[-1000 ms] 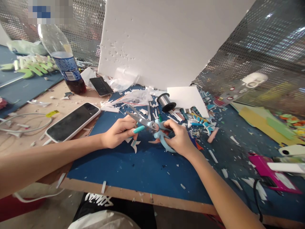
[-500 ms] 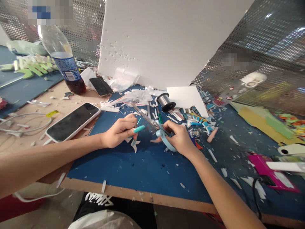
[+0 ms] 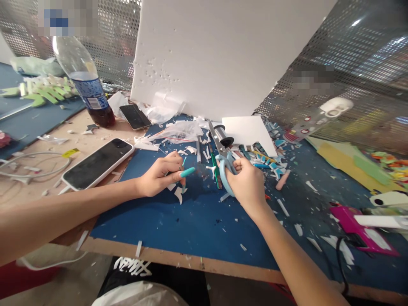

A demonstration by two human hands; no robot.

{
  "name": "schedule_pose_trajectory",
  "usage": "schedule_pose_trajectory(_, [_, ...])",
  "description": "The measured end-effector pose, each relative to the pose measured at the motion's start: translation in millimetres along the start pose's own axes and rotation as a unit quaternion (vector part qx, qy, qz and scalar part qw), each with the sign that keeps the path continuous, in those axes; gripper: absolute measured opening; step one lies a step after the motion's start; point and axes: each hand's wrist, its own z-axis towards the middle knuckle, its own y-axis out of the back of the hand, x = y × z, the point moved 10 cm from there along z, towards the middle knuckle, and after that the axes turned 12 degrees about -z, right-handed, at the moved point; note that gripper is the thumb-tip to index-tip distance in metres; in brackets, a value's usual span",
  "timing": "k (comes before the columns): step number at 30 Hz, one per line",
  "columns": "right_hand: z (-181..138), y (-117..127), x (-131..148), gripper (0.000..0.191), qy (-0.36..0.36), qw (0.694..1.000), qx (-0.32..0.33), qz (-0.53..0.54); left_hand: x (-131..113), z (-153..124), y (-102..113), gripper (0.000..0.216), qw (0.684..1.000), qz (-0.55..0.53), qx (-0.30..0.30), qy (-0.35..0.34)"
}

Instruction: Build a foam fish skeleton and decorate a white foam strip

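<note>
My right hand (image 3: 247, 180) is wrapped round the light-blue handles of a pair of scissors (image 3: 227, 172). Their metal blades point away from me, towards the wire spool (image 3: 223, 135), and look closed. To the left, my left hand (image 3: 162, 173) rests over the blue mat (image 3: 153, 221) with its fingers curled in. A long teal tip, seemingly a nail, sticks out from its thumb; whether anything is pinched in the fingers is hidden. Small white cut pieces (image 3: 179, 195) lie just below that hand. A green strip-like tool (image 3: 216, 170) lies on the mat beside the scissors.
A phone (image 3: 98, 163) and a cola bottle (image 3: 92, 95) stand at the left, with a smaller dark device (image 3: 135, 116) behind. Across the back leans a white foam board (image 3: 204, 55). Scraps and a white sheet (image 3: 250, 131) cover the right, near a magenta device (image 3: 360, 229).
My right hand has drawn slightly right, and the scissors have swung from pointing left to pointing away from me, their blades coming together. The left hand has hardly moved.
</note>
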Motion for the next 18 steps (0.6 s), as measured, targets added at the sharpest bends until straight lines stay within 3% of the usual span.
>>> schedule_pose_trajectory(6, [-3, -25, -4, 0.029, 0.002, 0.997, 0.069, 0.026, 6, -1, 2, 0.04, 0.999, 0.051, -0.016, 0.001])
schedule_pose_trajectory(12, [-2, 16, 41, 0.02, 0.151, 0.987, -0.039, 0.024, 9, -1, 1, 0.039, 0.993, 0.118, -0.02, 0.011])
schedule_pose_trajectory(14, [-4, 18, 64, 0.025, 0.209, 0.977, -0.005, 0.047, 9, -1, -2, 0.039, 0.991, 0.135, -0.006, 0.012])
schedule_pose_trajectory(18, [-21, -5, 110, 0.032, 0.328, 0.937, 0.111, 0.045, 5, -2, -10, 0.037, 0.989, 0.147, 0.018, -0.016])
